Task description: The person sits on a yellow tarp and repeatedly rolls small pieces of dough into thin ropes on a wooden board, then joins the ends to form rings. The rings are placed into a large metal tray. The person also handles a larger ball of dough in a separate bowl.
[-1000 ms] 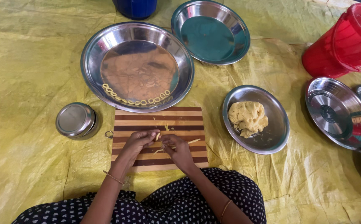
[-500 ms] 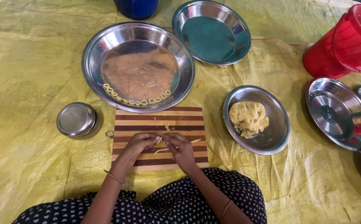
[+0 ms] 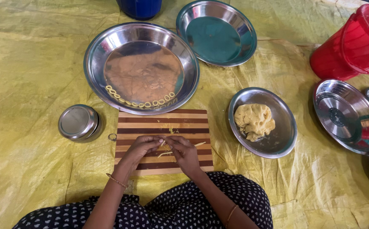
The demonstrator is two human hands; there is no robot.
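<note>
Pinching a dough strip (image 3: 164, 145) over striped board (image 3: 163, 127), left hand (image 3: 140, 149), right hand (image 3: 183, 152), fingertips together, strip mostly hidden.

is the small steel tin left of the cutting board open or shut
Shut. The small steel tin stands upright with its round lid seated flat on top, nothing of the inside showing, beside the striped cutting board.

The striped chopping board (image 3: 163, 127) is matt wood in light and dark bands. The large tray (image 3: 95, 63), the dough bowl (image 3: 284, 135) and the small lidded tin (image 3: 78, 122) are glossy polished metal. The dough lump (image 3: 254, 121) looks soft and rough. The bucket (image 3: 354, 42) is shiny red plastic. The yellow floor sheet (image 3: 27, 76) is creased, faintly glossy plastic.
</note>
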